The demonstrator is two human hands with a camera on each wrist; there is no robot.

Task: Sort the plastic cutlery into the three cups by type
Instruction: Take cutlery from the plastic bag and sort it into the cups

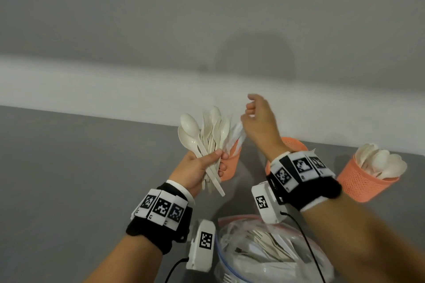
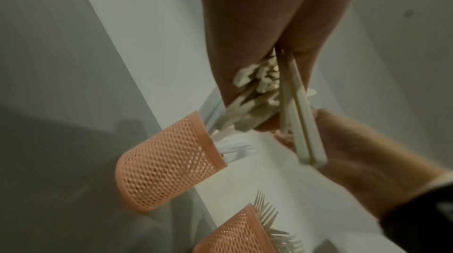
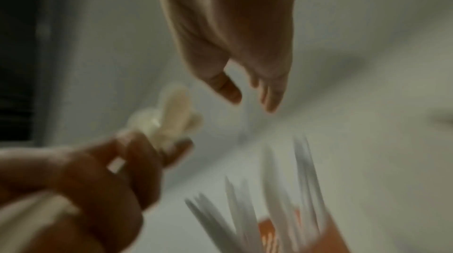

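Observation:
My left hand (image 1: 219, 159) grips a bundle of cream spoons and forks (image 1: 207, 135) upright, over the table's back edge. The handle ends of that bundle (image 2: 264, 98) show in the left wrist view. My right hand (image 1: 249, 110) hovers just right of the bundle and holds nothing; its thumb and fingers (image 3: 269, 100) are spread apart. Below it is an orange mesh cup (image 1: 231, 163) with white knives (image 3: 269, 189). A second cup (image 2: 235, 234) holds forks and is mostly hidden behind my right wrist. The third cup (image 1: 361, 181), far right, holds spoons.
A clear zip bag (image 1: 264, 248) with more cutlery lies on the grey table (image 1: 80, 179) near me, between my forearms. A white ledge and a grey wall (image 1: 161, 18) run behind the cups.

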